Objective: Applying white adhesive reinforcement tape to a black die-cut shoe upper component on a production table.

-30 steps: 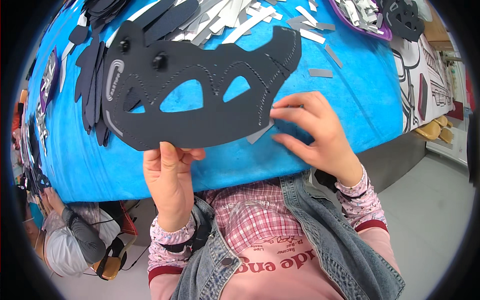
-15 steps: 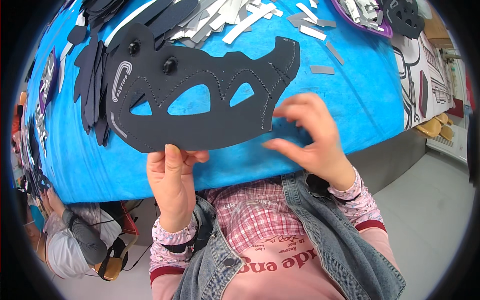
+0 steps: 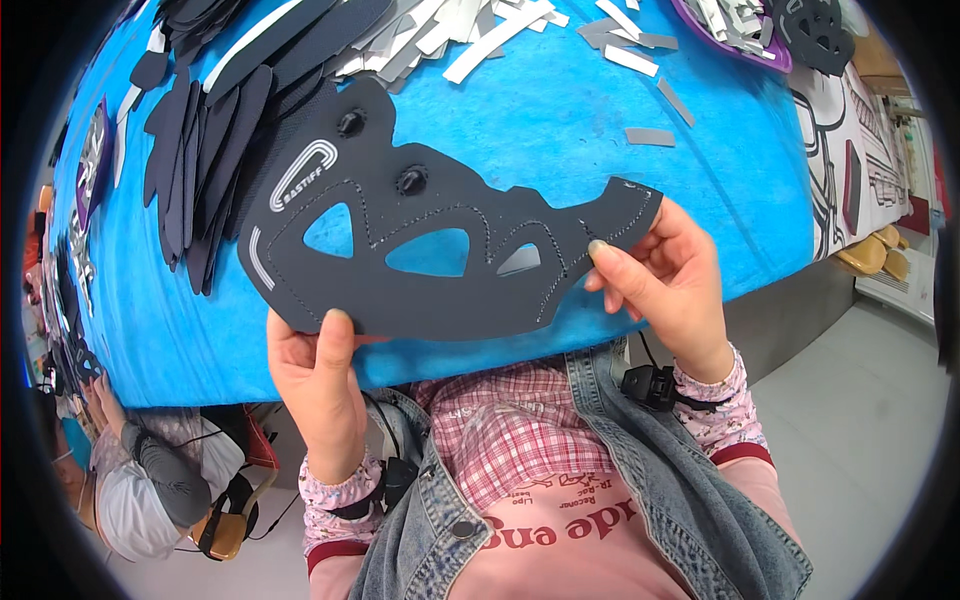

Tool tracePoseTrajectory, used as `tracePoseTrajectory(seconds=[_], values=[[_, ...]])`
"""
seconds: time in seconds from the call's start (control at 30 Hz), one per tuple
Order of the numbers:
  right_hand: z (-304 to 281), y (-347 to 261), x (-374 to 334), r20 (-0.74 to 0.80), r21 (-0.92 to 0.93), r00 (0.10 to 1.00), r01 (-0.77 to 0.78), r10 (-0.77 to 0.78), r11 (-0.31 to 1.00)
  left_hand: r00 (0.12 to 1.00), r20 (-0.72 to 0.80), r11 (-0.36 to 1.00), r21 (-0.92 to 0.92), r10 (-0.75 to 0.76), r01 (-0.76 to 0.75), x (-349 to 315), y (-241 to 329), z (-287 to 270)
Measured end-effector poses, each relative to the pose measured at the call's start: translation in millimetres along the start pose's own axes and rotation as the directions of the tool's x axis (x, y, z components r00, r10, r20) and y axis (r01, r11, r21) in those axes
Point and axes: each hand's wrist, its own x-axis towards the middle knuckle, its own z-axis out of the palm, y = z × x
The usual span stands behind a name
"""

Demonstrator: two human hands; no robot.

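I see the black panel (image 3: 430, 308) above the blue-covered table (image 3: 720, 200), the left hand (image 3: 318, 388) pinching its lower-left edge, the right hand (image 3: 674, 285) with its grip closed on the narrow end. I'd pull evenly, pinching lightly, lest it buckle.

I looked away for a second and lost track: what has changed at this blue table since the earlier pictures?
The right hand, empty before, has taken hold of the narrow right end of the black panel. The panel has moved rightward and toward the person, its right end tipping lower. The left hand still grips its lower edge. The dark pieces and purple tray stayed put.
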Motion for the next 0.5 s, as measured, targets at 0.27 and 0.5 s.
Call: tracePoseTrajectory(seconds=[0.27, 0.5], values=[[1, 2, 6, -0.022, -0.563, 0.966, 0.201, -0.257, 0.802, 0.985, -0.044, 0.894, 0.428, 0.170, -0.135, 0, -1, -3], [-5, 7, 14, 0.042, -0.718, 0.943, 0.257, -0.329, 0.646, 0.938, 0.023, 0.783, 0.543, 0.346, -0.302, -9, -6, -1]])
